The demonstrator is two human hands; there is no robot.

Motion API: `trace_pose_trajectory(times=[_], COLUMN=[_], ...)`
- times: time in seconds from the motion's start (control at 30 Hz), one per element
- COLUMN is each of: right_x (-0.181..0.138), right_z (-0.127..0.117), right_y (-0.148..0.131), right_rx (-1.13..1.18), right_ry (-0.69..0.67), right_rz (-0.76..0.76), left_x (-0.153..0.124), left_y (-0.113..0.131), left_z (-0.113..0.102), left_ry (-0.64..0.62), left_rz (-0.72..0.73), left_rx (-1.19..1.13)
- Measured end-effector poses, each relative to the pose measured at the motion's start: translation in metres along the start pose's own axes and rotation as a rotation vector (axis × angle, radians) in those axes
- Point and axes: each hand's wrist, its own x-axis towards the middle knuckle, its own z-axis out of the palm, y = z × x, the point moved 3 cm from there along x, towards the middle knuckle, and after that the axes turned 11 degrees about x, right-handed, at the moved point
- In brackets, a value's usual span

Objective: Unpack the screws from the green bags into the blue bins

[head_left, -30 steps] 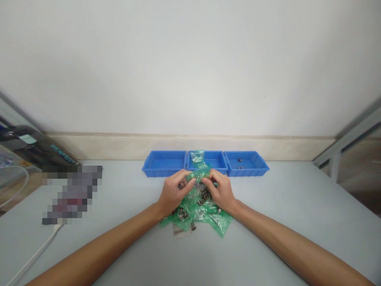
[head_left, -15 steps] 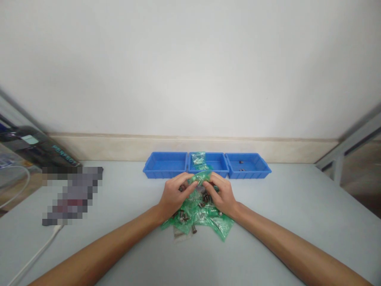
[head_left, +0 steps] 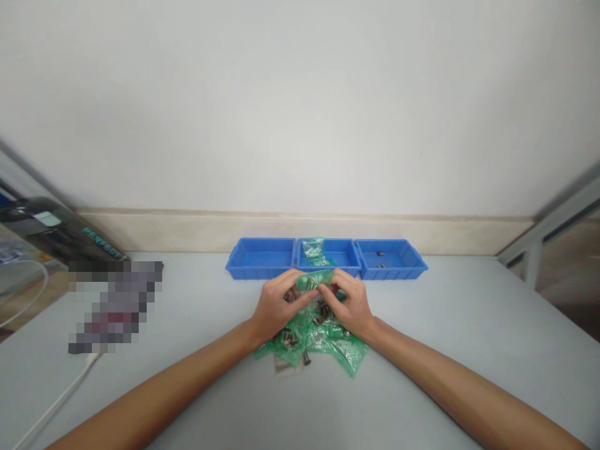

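Pinching 1 small translucent green plastic packet (head_left: 312, 280) with left hand (head_left: 277, 301) and right hand (head_left: 350, 304). Could split if pulled unevenly, spilling over dark metal bolts (head_left: 289, 340) below.

Thin green plastic, crinkled and glossy, forms the held bag (head_left: 313, 280) and the piled bags (head_left: 349, 357), where metal screws (head_left: 307, 359) show a dull sheen. The blue bins (head_left: 260, 273) are smooth moulded plastic with a satin finish. The tabletop (head_left: 210, 387) looks smooth and matt, the wall (head_left: 300, 125) matt, the skirting (head_left: 187, 231) faintly glossy like polished stone.
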Motion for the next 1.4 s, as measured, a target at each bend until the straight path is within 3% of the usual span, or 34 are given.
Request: trace_pose_trajectory(times=[0.33, 0.57, 0.93, 1.13, 1.4], right_x=[-0.0035, -0.0014, 0.0003, 0.0006, -0.0008], right_z=[0.0027, 0.0001, -0.0032, 0.0, -0.0005], right_y=[0.0005, -0.0025, -0.0002, 0.0034, 0.0043], right_rx=[0.029, 0.023, 0.006, 0.003, -0.012], right_ry=[-0.034, 0.016, 0.064, -0.006, 0.018], right_rz=[-0.014, -0.001, 0.042, 0.047, 0.029], left_x=[-0.0024, -0.0013, -0.0036, -0.0021, -0.0017], left_y=[-0.0016, 0.0011, -0.0051, -0.0037, -0.0035], left_z=[-0.0015, -0.0026, -0.0037, -0.0042, -0.0037], left_ry=[0.006, 0.033, 0.076, 0.09, 0.089], left_rz=[-0.019, -0.034, -0.177, -0.128, -0.103], left_rx=[0.033, 0.017, -0.008, -0.029, -0.007])
